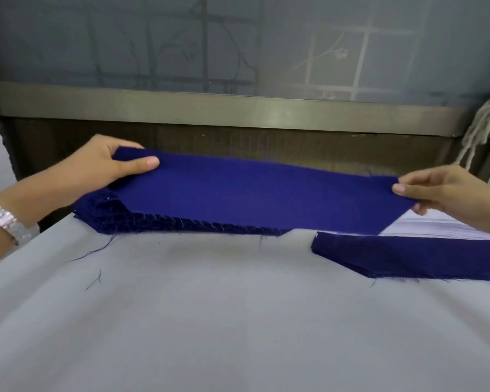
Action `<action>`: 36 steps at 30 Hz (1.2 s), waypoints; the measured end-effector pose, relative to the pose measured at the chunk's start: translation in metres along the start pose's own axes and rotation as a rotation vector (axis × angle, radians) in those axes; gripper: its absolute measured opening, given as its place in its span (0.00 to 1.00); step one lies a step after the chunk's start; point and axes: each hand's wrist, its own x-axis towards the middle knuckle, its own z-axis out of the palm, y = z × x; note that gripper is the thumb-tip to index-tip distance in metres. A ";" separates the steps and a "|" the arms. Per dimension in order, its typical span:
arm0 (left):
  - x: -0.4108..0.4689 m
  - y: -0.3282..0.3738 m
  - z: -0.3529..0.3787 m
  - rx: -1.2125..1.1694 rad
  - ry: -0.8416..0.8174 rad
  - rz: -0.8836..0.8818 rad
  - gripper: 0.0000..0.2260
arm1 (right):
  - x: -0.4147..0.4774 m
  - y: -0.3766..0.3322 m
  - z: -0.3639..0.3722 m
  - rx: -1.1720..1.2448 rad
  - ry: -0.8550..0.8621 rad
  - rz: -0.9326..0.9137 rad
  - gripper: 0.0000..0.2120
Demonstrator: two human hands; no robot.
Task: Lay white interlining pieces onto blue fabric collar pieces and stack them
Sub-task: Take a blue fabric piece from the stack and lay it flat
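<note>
Left hand (96,168) and right hand (447,193) pinching opposite ends of long dark-blue fabric collar piece (252,193), raised, stretched flat.
Thumbs on top, fingers curled beneath. Below, at left: frayed stack of matching blue collar pieces (119,219) on grey cloth-covered table (210,321). Beneath right hand: stack of white interlining pieces (447,230), second flat pile of blue pieces (408,258) just in front. Silver metal wristwatch (3,219) on left wrist.
</note>
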 end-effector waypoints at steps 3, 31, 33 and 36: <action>-0.012 -0.004 0.020 0.052 -0.148 -0.132 0.13 | -0.018 0.029 -0.020 -0.065 -0.110 0.140 0.16; -0.060 -0.051 0.063 0.679 -0.529 -0.273 0.32 | -0.053 0.083 -0.001 -0.339 -0.515 0.384 0.23; -0.060 -0.052 0.061 0.702 -0.513 -0.281 0.31 | -0.053 0.082 -0.001 -0.343 -0.507 0.391 0.23; -0.059 -0.054 0.057 0.673 -0.509 -0.307 0.30 | -0.054 0.081 0.000 -0.338 -0.495 0.390 0.25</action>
